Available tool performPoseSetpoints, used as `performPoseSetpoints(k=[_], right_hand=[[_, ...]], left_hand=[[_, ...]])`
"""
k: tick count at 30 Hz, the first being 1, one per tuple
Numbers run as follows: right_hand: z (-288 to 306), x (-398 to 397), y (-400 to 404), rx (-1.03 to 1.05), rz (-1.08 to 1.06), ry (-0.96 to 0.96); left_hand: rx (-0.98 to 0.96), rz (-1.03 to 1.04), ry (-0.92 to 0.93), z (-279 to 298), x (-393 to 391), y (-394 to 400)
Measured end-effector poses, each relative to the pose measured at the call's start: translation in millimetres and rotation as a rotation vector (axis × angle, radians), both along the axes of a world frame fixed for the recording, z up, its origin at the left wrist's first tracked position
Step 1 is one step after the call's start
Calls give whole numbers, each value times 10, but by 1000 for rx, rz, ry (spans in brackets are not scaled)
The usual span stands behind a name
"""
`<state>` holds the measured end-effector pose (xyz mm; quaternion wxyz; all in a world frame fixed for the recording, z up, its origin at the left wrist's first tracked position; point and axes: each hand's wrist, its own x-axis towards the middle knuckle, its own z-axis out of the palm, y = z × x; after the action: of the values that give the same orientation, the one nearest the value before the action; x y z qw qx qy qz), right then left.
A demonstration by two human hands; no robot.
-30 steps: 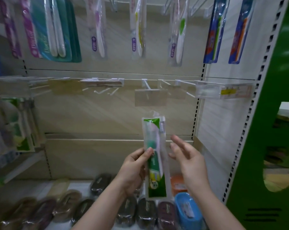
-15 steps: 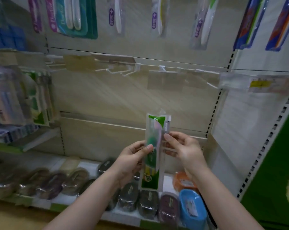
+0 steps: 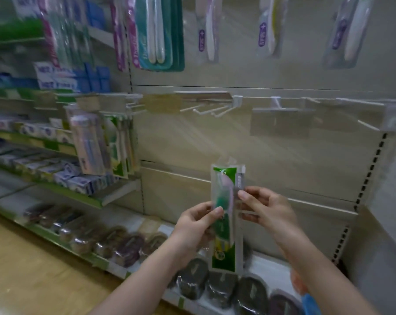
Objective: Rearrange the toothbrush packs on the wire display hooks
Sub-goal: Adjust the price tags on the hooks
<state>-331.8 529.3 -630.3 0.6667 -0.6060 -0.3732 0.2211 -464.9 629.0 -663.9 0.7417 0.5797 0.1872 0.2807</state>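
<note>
Below the bare hooks (image 3: 206,110), well short of them, the pack (image 3: 225,214) stands upright in mid-air. Its slick film could slide from so light a pinch, and the small hanging tab at its top may miss a hook tip. Left hand (image 3: 195,226) nips the left edge between thumb and fingers (image 3: 217,211); right hand (image 3: 264,206) pinches the right edge, fingers closed behind it.

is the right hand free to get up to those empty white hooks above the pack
Probably not yet. The right hand is pinching the green toothbrush pack together with the left hand. Nothing blocks the bare panel up to the empty white hooks.
</note>
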Motion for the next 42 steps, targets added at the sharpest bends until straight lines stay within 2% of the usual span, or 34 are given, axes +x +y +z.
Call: performPoseSetpoints(k=[8, 16, 23, 34, 42], right_hand=[[150, -344, 680, 157, -23, -30], [-33, -915, 1532, 280, -82, -11], [28, -1361, 2249, 304, -99, -38], [471, -1808, 3181, 365, -7, -126], [707, -1801, 3683, 416, -97, -43]], left_hand=[[132, 8, 15, -25, -292, 672], [322, 9, 9, -41, -778, 1540], [296, 64, -64, 34, -1133, 2181], [282, 197, -43, 246, -1481, 2991], [232, 264, -41, 489, -1414, 3400]])
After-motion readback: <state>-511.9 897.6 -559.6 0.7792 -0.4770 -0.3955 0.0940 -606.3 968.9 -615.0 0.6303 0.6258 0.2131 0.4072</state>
